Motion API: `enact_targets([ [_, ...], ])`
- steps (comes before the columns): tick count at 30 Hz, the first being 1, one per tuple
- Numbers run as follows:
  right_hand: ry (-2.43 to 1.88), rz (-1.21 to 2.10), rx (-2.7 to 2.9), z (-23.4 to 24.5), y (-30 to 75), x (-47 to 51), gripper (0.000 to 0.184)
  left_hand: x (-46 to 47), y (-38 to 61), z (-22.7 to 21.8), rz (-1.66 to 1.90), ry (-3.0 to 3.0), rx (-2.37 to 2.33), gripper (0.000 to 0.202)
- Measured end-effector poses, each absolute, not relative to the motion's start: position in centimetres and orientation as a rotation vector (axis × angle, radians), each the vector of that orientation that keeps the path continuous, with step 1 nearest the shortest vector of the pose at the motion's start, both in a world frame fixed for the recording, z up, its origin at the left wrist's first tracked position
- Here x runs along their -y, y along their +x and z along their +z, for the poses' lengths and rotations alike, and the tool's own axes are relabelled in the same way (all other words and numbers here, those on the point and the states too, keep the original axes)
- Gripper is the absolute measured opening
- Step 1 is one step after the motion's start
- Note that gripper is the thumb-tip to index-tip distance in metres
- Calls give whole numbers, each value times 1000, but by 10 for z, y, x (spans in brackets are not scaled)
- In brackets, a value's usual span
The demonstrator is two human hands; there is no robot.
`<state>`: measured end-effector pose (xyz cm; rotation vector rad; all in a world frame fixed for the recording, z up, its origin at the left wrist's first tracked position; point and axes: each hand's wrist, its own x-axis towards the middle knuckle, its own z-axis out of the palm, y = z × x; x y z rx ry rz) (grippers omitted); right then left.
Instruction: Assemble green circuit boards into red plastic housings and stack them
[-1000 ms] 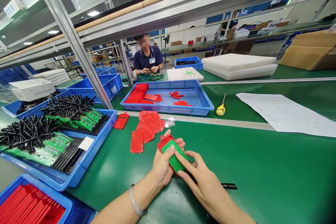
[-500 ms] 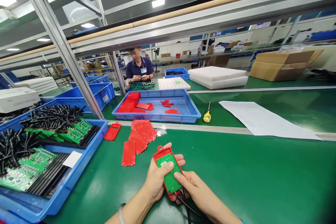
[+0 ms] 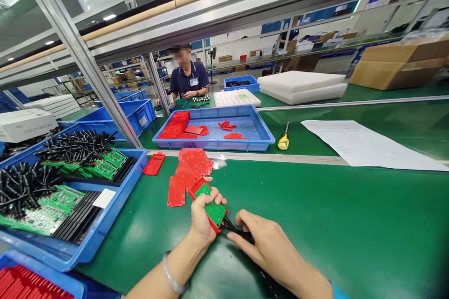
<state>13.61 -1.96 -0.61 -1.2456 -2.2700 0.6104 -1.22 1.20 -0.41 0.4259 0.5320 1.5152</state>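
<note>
My left hand (image 3: 201, 215) is closed around a red plastic case (image 3: 196, 188) with a green circuit board (image 3: 213, 209) seated in it, held just above the green mat. My right hand (image 3: 261, 240) rests to its right, fingers pinched on the black cable (image 3: 234, 228) that leaves the case's lower end. A loose pile of red case lids (image 3: 191, 166) lies on the mat just beyond my left hand. One open red case shell (image 3: 153, 163) lies to the left of the pile.
Blue bins of green boards with black cables (image 3: 66, 173) fill the left. A blue tray (image 3: 261, 142) with red parts sits across the rail, a yellow screwdriver (image 3: 283, 140) and white paper (image 3: 365, 145) to its right. A co-worker (image 3: 187, 79) sits opposite.
My left hand has tilted the case and drawn it left and down. My right hand slid off the board's face to the cable at its end.
</note>
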Motion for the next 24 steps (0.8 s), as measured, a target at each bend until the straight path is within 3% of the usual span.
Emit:
enact_targets([
  [3,-1193,628,2294,-6,131,27,22,-12,-12,-4,1638,502,-543,43],
  [7,-1180,1057,2151,-8,122,34,30,-9,-5,-2,1687,596,-523,35],
  [9,-1193,1104,2108,-10,119,35,33,-8,-3,0,1682,599,-521,37],
  [16,-1188,419,2198,-22,120,33,38,-9,-5,0,1605,428,-479,35],
  [24,-1113,376,2272,-21,116,38,37,-5,-3,3,1609,423,-520,30],
])
